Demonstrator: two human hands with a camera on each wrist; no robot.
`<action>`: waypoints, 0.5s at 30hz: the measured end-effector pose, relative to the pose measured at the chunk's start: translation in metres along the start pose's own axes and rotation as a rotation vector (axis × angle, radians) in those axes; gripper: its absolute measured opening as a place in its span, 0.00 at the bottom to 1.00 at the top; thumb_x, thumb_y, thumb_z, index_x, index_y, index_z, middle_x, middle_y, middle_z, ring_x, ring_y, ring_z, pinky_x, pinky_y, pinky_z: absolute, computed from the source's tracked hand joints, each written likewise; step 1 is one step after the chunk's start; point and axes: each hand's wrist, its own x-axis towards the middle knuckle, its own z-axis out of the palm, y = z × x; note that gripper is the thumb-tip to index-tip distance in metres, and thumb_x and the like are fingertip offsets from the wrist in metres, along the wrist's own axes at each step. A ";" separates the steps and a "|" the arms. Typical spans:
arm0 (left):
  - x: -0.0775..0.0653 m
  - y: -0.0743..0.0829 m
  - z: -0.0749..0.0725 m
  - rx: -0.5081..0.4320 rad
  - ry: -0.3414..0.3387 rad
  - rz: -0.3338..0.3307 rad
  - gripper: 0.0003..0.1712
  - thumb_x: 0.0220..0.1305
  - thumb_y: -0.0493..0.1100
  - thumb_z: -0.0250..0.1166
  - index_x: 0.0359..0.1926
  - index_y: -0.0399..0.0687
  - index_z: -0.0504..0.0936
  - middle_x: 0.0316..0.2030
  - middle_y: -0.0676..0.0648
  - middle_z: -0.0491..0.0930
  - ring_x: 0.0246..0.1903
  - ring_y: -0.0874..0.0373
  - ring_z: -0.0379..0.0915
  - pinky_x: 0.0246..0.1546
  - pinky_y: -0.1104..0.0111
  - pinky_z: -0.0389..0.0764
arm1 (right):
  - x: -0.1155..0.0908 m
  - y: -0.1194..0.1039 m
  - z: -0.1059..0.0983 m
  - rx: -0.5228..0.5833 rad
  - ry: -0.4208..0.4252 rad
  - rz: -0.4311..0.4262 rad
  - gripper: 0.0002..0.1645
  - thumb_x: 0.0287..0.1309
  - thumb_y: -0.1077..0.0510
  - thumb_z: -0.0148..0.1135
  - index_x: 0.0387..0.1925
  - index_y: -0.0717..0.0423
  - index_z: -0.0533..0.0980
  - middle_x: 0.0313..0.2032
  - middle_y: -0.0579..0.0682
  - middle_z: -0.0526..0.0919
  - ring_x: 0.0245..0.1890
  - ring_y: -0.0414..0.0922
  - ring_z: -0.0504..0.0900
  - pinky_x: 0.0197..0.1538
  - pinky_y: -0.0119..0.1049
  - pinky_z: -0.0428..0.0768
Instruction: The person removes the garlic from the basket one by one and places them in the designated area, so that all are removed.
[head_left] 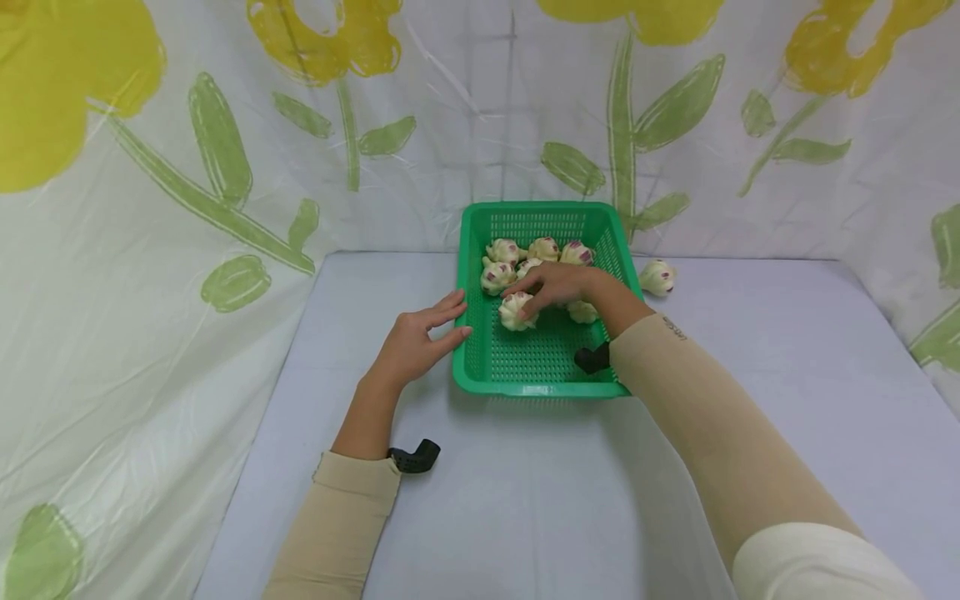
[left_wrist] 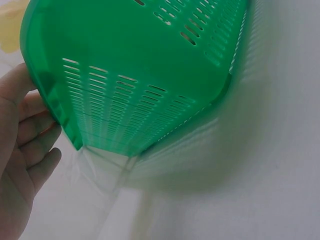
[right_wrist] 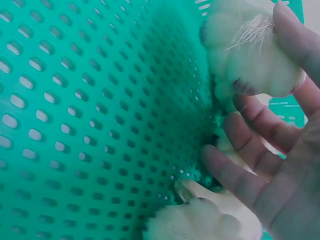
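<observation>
Cream-white garlic bulb (right_wrist: 255, 50), purple-streaked, is inside the basket (head_left: 540, 389), toward its left wall. Right hand (head_left: 558, 283) has it in a thumb-and-fingertip pinch; the lower fingers in the right wrist view sit off it, loosely bent. Root tuft shows as a dry, pale brush. Can't tell from these views if the bulb bears on the floor or hangs just above it.

Handling, my take: keep the pinch light and across the widest part. Papery skin likely slips or flakes if squeezed. Bulb is round and lobed, so it would probably roll if dropped; better to lower it root side down and let go only once it's settled against a neighbour.

Other bulbs (head_left: 498, 277) bunch mostly at the far end, same ribbed shape, some with short stubby necks. One more is partly behind the right forearm.

Basket: green moulded plastic, glossy rolled rim, perforated floor, slotted walls. Left hand (head_left: 420, 333) is not clenched: fingers fairly extended, resting at the left rim. Good as a light brace; no need to grab.

Outside: loose bulb (head_left: 657, 277) on the pale, smooth tabletop (head_left: 487, 500), just right of the basket. Behind, translucent plastic sheet (head_left: 450, 167), creased, printed with yellow flowers.
</observation>
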 end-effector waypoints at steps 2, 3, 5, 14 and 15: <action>0.000 0.000 0.000 -0.003 -0.001 -0.003 0.28 0.65 0.50 0.67 0.63 0.44 0.77 0.67 0.52 0.70 0.66 0.58 0.68 0.64 0.58 0.72 | -0.001 -0.001 0.000 0.007 0.022 -0.021 0.36 0.61 0.45 0.66 0.69 0.48 0.70 0.70 0.53 0.67 0.70 0.54 0.64 0.68 0.52 0.68; 0.000 0.000 0.000 -0.005 -0.001 -0.003 0.28 0.65 0.49 0.67 0.63 0.43 0.77 0.67 0.52 0.70 0.66 0.58 0.68 0.64 0.58 0.72 | -0.002 -0.001 0.000 0.012 0.032 -0.021 0.36 0.61 0.45 0.67 0.69 0.48 0.70 0.69 0.52 0.68 0.69 0.54 0.65 0.68 0.52 0.68; 0.000 0.001 0.000 -0.007 -0.002 -0.003 0.28 0.65 0.49 0.67 0.63 0.43 0.77 0.67 0.52 0.70 0.66 0.57 0.68 0.64 0.58 0.72 | -0.004 -0.003 -0.001 0.024 0.050 -0.019 0.36 0.60 0.45 0.68 0.68 0.48 0.71 0.69 0.51 0.69 0.69 0.53 0.66 0.68 0.53 0.69; 0.000 0.001 0.000 -0.005 -0.002 -0.002 0.29 0.64 0.48 0.68 0.63 0.41 0.77 0.67 0.51 0.70 0.67 0.56 0.68 0.64 0.58 0.72 | -0.009 -0.003 -0.002 0.121 0.105 -0.040 0.34 0.61 0.48 0.68 0.67 0.47 0.72 0.70 0.49 0.66 0.71 0.54 0.63 0.70 0.54 0.65; 0.000 0.001 0.000 -0.005 -0.001 -0.002 0.29 0.64 0.48 0.68 0.63 0.41 0.77 0.67 0.51 0.70 0.66 0.56 0.68 0.64 0.58 0.72 | -0.009 -0.003 -0.002 0.129 0.104 -0.044 0.34 0.61 0.48 0.67 0.67 0.47 0.72 0.71 0.49 0.66 0.72 0.54 0.62 0.71 0.54 0.65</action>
